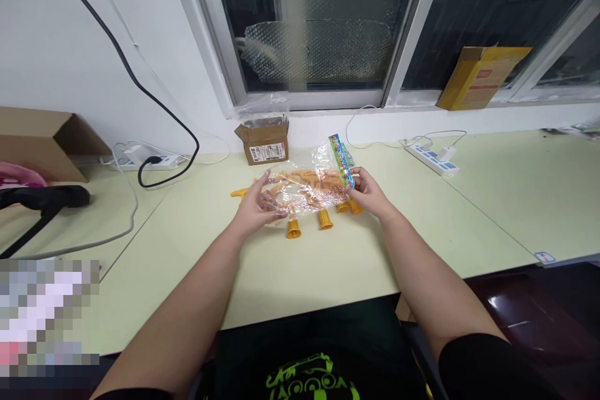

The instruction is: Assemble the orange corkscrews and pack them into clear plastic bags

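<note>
A clear plastic bag (312, 197) with a colourful printed header strip (341, 161) is stretched between my two hands above the table. My right hand (369, 190) pinches it by the header end. My left hand (257, 207) grips the opposite end, its fingers curled and partly seen through the shiny film. Behind and below the bag lie several orange-yellow plastic pieces, blurred by the film. Some bell-shaped ends, such as the yellow cup-like piece (325, 220), stick out at its lower edge. A yellow piece (239, 192) pokes out past my left hand.
Behind the bag stands a small open cardboard box (266, 145). Power strips (431, 158) with cables lie along the wall. At the left are a larger carton (32, 144) and a black stand arm (51, 200). A yellow carton (485, 78) leans on the window.
</note>
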Tool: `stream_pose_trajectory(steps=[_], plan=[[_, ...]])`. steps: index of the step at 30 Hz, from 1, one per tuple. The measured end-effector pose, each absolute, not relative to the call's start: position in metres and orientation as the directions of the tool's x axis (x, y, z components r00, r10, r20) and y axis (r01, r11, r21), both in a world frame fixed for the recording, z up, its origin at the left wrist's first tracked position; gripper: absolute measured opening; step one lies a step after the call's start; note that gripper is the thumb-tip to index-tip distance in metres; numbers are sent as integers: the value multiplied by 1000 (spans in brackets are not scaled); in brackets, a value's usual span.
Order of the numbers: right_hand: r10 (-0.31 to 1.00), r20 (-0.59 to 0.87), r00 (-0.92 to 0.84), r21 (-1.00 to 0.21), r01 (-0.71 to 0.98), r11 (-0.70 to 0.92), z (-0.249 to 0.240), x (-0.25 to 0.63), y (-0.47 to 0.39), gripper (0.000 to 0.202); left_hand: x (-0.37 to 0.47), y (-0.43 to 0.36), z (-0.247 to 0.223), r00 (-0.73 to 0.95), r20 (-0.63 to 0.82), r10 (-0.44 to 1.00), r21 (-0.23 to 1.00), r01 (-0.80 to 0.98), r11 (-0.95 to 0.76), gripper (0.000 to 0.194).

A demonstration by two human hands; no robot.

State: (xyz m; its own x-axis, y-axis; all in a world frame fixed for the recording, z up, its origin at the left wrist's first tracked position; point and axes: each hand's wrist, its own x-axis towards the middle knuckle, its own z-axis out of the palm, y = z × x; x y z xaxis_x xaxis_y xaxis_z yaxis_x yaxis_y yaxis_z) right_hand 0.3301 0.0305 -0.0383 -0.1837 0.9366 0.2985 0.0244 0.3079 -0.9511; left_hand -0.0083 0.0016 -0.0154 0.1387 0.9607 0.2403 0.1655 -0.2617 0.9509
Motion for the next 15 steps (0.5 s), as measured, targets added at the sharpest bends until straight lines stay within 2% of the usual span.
stream_pose_trajectory(steps=[3, 6, 11, 15], plan=[[948, 290, -135, -957, -8, 292, -33, 332, 30, 47, -15, 5, -13, 98, 244, 965, 964, 89, -252, 116], [953, 279, -116, -960, -39, 277, -30, 332, 30, 48, -21, 8, -12, 63, 229, 971, 971, 53, -233, 108], [950, 270, -158, -963, -70, 262, -33, 328, 29, 48, -19, 7, -13, 161, 186, 969, 980, 41, -195, 65], [951, 250, -181, -968, -76, 240, -33, 327, 28, 49, -14, 6, -15, 166, 201, 965, 970, 106, -220, 50]])
